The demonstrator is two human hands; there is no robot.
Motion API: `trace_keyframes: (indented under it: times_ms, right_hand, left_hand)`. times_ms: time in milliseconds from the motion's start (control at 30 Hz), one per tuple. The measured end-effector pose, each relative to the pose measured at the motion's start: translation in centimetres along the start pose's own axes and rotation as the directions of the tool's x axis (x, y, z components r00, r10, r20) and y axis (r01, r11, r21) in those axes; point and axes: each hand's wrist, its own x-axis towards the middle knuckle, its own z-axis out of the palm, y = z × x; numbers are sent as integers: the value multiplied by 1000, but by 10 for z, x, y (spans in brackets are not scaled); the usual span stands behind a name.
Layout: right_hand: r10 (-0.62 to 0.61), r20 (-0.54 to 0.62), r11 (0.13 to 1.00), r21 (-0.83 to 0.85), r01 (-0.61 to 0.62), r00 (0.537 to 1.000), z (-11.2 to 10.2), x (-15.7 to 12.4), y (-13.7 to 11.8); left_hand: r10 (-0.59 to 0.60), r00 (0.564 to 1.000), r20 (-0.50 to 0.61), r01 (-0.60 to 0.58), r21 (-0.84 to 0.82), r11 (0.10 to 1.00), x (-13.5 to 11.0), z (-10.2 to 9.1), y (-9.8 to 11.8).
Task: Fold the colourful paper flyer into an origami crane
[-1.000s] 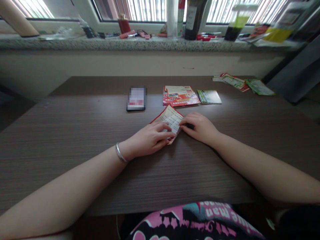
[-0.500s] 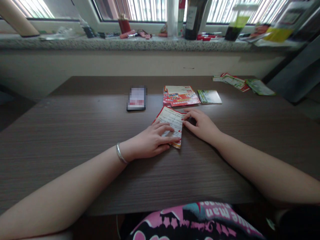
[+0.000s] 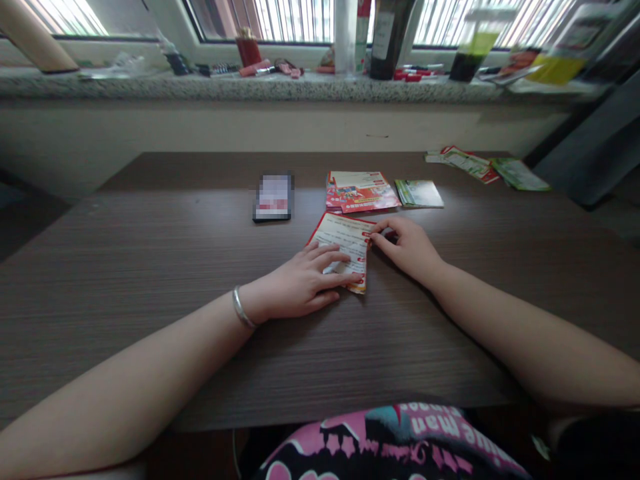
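A folded leaflet (image 3: 345,241), white with red edging and lines of print, lies flat on the dark wooden table (image 3: 150,267). My left hand (image 3: 295,283), with a silver bangle at the wrist, rests on its near half, fingers stretched out and pressing the paper down. My right hand (image 3: 407,247) sits at the leaflet's right edge, with curled fingertips touching the fold near the top corner.
Beyond the leaflet lie a phone (image 3: 273,197), a stack of red flyers (image 3: 360,190), a green booklet (image 3: 419,193) and more leaflets (image 3: 470,163) at the far right. Bottles, cups and small items crowd the stone windowsill (image 3: 280,87).
The leaflet has turned from a tilted, diamond-like lie to nearly square with the table and lies flatter. My right hand slid up along its right edge; my left hand stayed pressing.
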Motion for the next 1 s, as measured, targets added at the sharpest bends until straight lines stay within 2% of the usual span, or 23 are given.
trace_keyframes:
  times_ms: [133, 467, 700, 1000]
  right_hand:
    - [-1, -45, 999, 46, 3, 999, 1, 0, 1]
    - [-185, -127, 983, -8, 185, 975, -3, -2, -6]
    - [-168, -173, 984, 28, 176, 970, -3, -6, -18]
    - [-265, -65, 962, 51, 268, 962, -7, -9, -23]
  left_hand:
    - [2, 1000, 7, -2, 7, 1000, -1, 0, 0]
    - [-30, 999, 37, 29, 22, 999, 0, -2, 3]
    - [-80, 995, 63, 78, 33, 996, 1, -2, 6]
    - [-148, 988, 47, 145, 72, 987, 2, 0, 7]
